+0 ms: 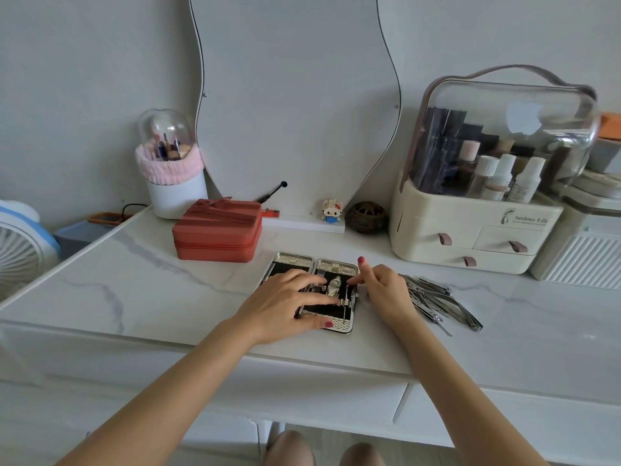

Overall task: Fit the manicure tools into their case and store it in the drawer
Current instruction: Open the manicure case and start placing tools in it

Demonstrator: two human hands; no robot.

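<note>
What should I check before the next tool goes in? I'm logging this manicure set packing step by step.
1. Manicure case lies open flat on the vanity top: ok.
2. Left hand steadies the case: ok.
3. Right hand free of tools: cannot tell.
4. Loose tools lie within reach to the right: ok.
5. All tools packed: not ok.
6. Tools in the case seated properly: cannot tell.

Bare marble tabletop (134, 297) was left free to the left of the open case (336, 265) and along the front edge. To the case's right, passage was blocked by a pile of loose metal tools (440, 302). Behind, the way was closed by a red zipped box (218, 232), a mirror (295, 105) and a cream cosmetics organiser (470, 227). The case itself was covered by the left hand (285, 306) and the right hand (383, 290).
</note>
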